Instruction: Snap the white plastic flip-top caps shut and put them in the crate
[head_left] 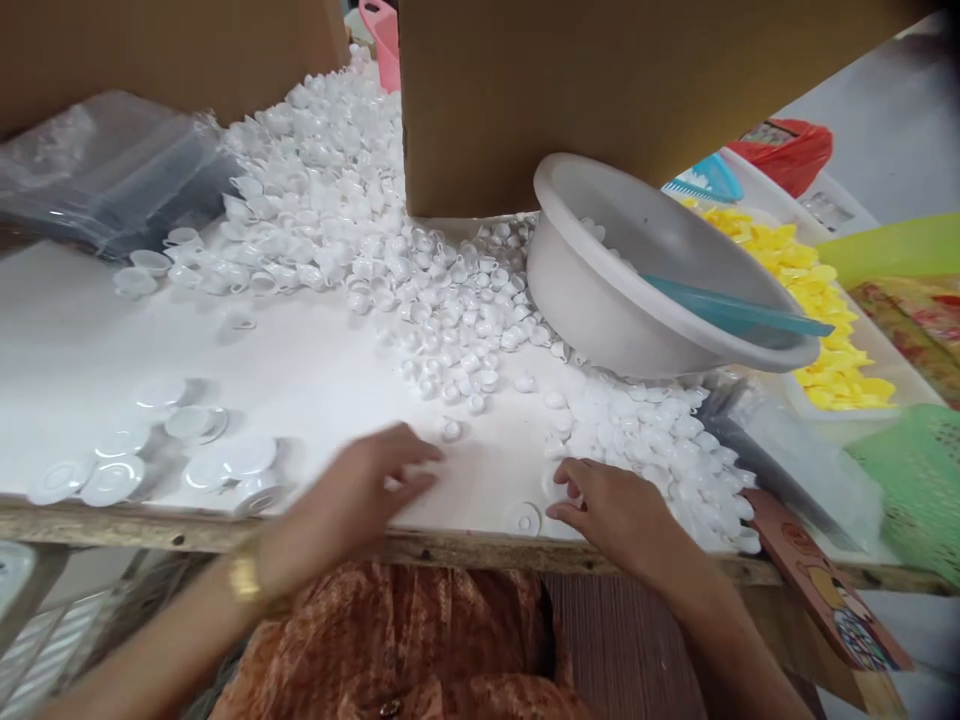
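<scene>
My left hand (358,492), smeared by motion, hovers over the front of the white tabletop with thumb and fingers apart and nothing visible between them. Just beyond its fingertips lies a small round white plastic piece (451,429). My right hand (621,512) is at the left edge of a heap of small white plastic pieces (660,440). Its fingers are curled, with a gap between thumb and forefinger; a whitish piece is partly hidden behind them. A small white disc (523,519) lies near the table edge between my hands. White saucer-like discs (112,480) lie to the left.
A large pile of white cup-like pieces (315,190) spreads behind. A grey basin (592,300) with a teal item (739,312) leans at right, near yellow pieces (840,340). Cardboard (480,110) stands behind. A phone-like brown object (825,585) overhangs the wooden edge (457,550).
</scene>
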